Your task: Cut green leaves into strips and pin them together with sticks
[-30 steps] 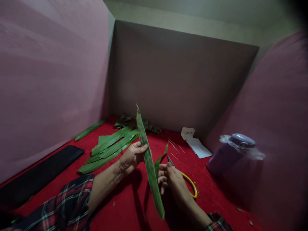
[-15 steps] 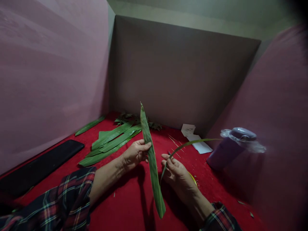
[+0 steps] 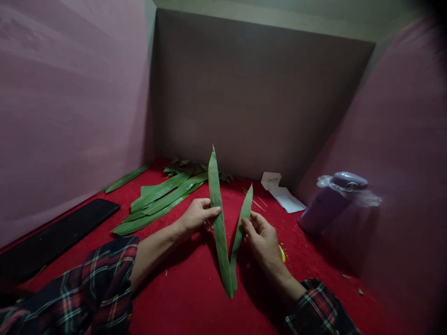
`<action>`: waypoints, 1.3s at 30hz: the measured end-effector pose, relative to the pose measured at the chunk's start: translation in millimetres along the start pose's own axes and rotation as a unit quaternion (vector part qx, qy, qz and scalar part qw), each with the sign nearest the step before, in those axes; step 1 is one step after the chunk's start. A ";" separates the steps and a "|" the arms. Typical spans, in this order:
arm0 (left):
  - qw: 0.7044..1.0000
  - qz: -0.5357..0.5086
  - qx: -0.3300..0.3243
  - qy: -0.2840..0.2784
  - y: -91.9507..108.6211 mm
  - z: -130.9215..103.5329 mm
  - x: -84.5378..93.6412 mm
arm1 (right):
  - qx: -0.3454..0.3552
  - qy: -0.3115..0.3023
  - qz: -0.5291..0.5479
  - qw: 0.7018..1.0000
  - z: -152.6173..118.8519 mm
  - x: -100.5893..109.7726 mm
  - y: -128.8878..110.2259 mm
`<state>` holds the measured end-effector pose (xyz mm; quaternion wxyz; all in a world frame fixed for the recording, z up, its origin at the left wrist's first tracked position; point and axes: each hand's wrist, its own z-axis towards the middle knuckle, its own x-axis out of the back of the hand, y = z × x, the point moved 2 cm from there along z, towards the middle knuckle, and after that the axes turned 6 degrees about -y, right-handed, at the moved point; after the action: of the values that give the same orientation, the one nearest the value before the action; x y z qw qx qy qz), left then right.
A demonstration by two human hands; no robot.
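My left hand (image 3: 197, 217) pinches a long green leaf (image 3: 217, 184) between thumb and fingers, its narrow tip pointing up. Between thumb and fingers, my right hand (image 3: 264, 239) grips a second green leaf length (image 3: 247, 204), which leans to the right. Both lengths meet at the bottom in a V above the red cloth (image 3: 188, 293). Whether they are two leaves or one leaf folded or split, I cannot tell. Behind my left hand lies a fan of broad green leaves (image 3: 171, 197).
A flat black slab (image 3: 59, 232) lies at left, a single leaf (image 3: 126, 179) beyond it. Darker leafy sprigs (image 3: 185, 165) lie by the back wall. White cards (image 3: 288, 200), thin sticks (image 3: 259, 204) and a purple bottle (image 3: 323, 209) stand or lie at right. Something yellow (image 3: 282, 253) shows behind my right wrist.
My right hand has turned and raised its leaf length from edge-on and drooping rightward to upright, with the broad face showing. The left-hand leaf has become slightly more upright.
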<state>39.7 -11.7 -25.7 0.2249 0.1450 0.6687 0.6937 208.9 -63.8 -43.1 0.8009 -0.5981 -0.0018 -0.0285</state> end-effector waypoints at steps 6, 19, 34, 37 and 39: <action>1.000 0.018 0.006 -0.017 -2.0 1.4 2.3 | 0.014 0.016 -0.120 0.993 -1.7 2.8 -1.1; 0.999 0.009 0.014 -0.029 -2.5 0.3 2.9 | 0.137 -0.062 -0.261 0.954 -13.3 -7.3 -20.0; 1.000 -0.007 0.021 -0.018 -3.5 -0.3 3.8 | 0.160 -0.053 -0.278 0.946 -14.9 -9.2 -23.6; 1.000 -0.017 0.012 -0.023 -2.3 -0.9 2.7 | 0.159 -0.055 -0.278 0.946 -14.8 -9.8 -23.3; 1.000 -0.018 0.009 -0.021 -2.1 -1.1 2.5 | 0.160 -0.056 -0.277 0.946 -14.7 -9.8 -23.1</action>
<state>37.2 -11.4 -28.1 0.2503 0.1495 0.6728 0.6799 197.5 -84.0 -25.4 0.8451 -0.4386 -0.2173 -0.2151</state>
